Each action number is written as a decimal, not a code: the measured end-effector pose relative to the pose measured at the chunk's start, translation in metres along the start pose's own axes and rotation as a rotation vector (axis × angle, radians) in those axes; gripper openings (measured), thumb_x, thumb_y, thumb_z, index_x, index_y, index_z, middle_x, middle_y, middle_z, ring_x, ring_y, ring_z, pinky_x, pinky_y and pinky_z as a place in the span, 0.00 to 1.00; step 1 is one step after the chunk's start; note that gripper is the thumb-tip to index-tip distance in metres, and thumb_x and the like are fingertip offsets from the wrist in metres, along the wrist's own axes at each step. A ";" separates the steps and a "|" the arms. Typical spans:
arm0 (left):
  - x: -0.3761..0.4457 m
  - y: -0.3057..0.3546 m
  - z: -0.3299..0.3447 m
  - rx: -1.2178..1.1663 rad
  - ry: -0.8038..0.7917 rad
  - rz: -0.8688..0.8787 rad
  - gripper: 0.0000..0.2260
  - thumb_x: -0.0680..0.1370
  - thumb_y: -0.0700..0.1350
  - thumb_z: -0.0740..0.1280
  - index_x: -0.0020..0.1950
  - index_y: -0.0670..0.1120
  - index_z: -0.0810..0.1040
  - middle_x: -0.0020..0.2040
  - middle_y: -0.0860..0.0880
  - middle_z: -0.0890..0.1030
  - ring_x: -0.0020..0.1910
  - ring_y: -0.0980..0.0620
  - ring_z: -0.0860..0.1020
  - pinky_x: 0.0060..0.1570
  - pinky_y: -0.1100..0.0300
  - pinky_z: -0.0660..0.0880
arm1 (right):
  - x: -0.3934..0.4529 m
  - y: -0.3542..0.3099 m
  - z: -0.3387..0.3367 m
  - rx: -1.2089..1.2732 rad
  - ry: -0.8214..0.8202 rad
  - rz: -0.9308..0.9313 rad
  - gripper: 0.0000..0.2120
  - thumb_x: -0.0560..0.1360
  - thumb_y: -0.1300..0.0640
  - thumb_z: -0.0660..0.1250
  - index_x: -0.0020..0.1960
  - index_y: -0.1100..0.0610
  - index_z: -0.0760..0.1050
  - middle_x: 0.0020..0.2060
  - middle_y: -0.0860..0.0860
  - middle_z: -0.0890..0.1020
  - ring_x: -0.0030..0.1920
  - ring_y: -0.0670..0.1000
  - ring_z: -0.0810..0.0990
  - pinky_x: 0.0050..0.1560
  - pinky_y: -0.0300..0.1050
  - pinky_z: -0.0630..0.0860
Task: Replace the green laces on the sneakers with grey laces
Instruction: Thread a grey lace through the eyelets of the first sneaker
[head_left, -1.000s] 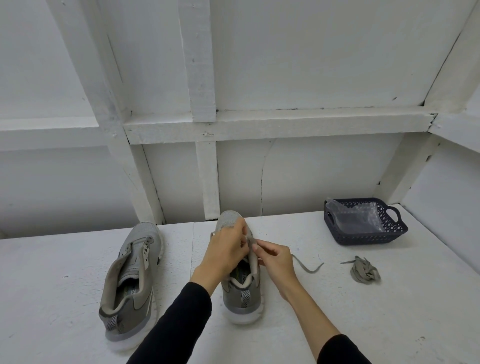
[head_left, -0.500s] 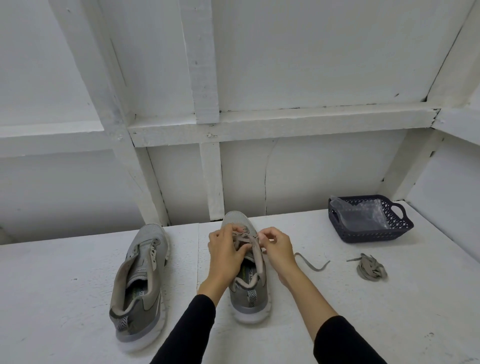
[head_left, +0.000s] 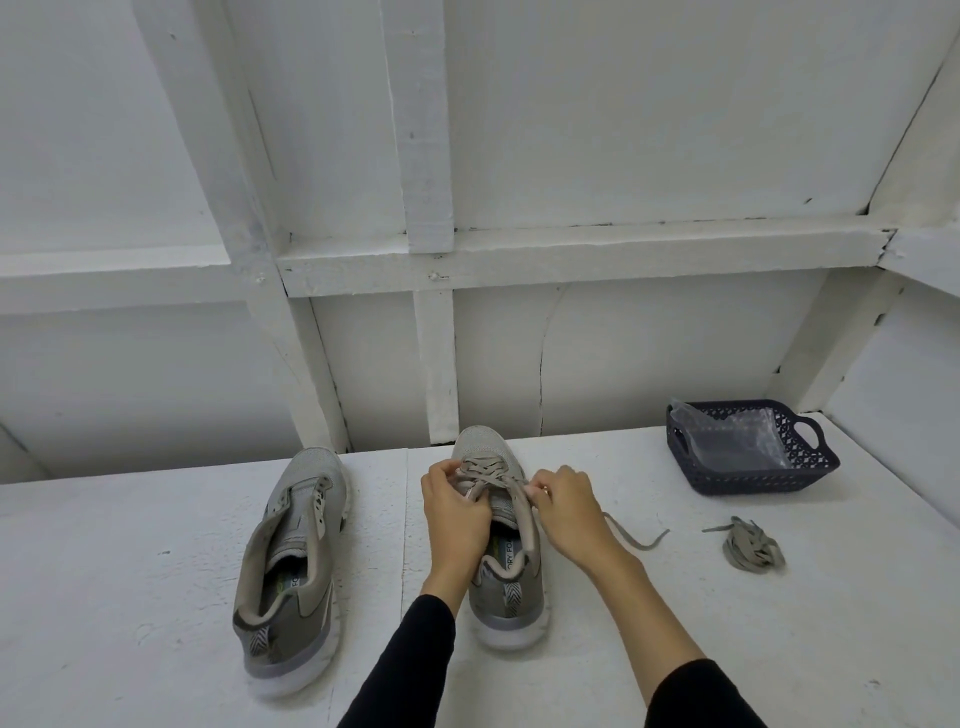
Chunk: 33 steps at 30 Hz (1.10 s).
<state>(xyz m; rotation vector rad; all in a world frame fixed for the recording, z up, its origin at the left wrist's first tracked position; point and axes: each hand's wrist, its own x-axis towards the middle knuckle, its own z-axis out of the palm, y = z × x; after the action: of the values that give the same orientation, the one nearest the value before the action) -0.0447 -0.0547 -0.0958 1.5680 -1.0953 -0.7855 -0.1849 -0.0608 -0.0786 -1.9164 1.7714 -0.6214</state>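
the white table (head_left: 156, 519) carries everything, set against a white framed wall (head_left: 623, 130). at its far right corner sits a dark blue lattice basket (head_left: 810, 480) with a handle cut into its right end, and inside it lies a clear plastic bag (head_left: 727, 434); whether the bag holds anything cannot be told. on the left stands the unlaced sneaker (head_left: 293, 561), grey, toe pointing away, its eyelets bare and its tongue loose. just right of it, in the middle, stands the laced sneaker (head_left: 506, 571), toe also away, with the grey lace (head_left: 485, 470) crossed through its front eyelets. both hands work at that shoe's throat, close together with the lacing between them: the left hand (head_left: 454, 514) has its fingers curled over the left side of the lacing and pinches the lace there, hiding part of the tongue, while the right hand (head_left: 571, 506) pinches the lace at the right eyelets. a loose end of the same lace trails out past the right wrist onto the table. well to the right, near the front of the basket but apart from it, lies a bundled lace (head_left: 750, 545) in a small greyish heap.
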 end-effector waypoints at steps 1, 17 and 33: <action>-0.001 0.001 -0.001 -0.004 0.006 0.013 0.18 0.74 0.34 0.69 0.57 0.51 0.68 0.59 0.49 0.71 0.50 0.59 0.75 0.46 0.71 0.71 | -0.001 -0.004 -0.004 0.089 0.031 0.006 0.12 0.80 0.56 0.61 0.40 0.53 0.77 0.42 0.55 0.77 0.47 0.54 0.72 0.46 0.45 0.63; 0.005 -0.011 0.003 0.154 0.028 0.039 0.10 0.73 0.38 0.69 0.47 0.52 0.74 0.54 0.52 0.72 0.55 0.51 0.70 0.46 0.59 0.70 | -0.014 -0.002 -0.032 -0.137 -0.129 0.058 0.13 0.78 0.41 0.60 0.46 0.48 0.77 0.43 0.46 0.82 0.45 0.51 0.78 0.44 0.45 0.71; 0.007 -0.009 0.003 0.135 -0.029 0.149 0.18 0.73 0.29 0.65 0.42 0.54 0.77 0.49 0.56 0.72 0.54 0.51 0.73 0.54 0.54 0.77 | -0.016 0.010 -0.030 0.403 0.016 0.169 0.13 0.79 0.53 0.64 0.38 0.54 0.79 0.29 0.48 0.72 0.31 0.47 0.69 0.32 0.38 0.65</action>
<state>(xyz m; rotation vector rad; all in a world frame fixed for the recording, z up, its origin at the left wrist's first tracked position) -0.0428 -0.0618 -0.1050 1.5699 -1.2929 -0.6474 -0.2120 -0.0464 -0.0615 -1.4797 1.6452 -0.8580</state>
